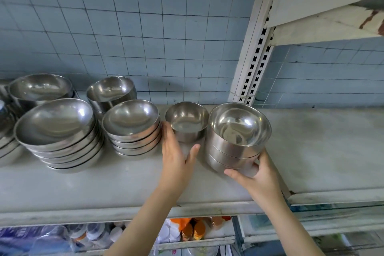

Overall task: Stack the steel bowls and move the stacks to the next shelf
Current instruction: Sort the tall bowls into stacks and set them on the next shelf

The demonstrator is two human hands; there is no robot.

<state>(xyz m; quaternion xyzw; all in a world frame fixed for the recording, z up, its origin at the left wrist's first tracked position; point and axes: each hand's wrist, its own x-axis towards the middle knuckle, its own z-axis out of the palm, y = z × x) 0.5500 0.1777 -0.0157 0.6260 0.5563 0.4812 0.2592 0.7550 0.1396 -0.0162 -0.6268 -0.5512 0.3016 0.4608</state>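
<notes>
now my right hand [256, 174] is cupped around the bottom of the short stack of three shiny steel bowls [236, 139], just left of the white slotted shelf post [252, 64]. my left hand [176, 151] is spread wide beside the single small steel bowl [187, 122], left of the stack, not gripping it yet. i should pinch that bowl's sides, lift it straight, and drop it gently into the stack.
</notes>
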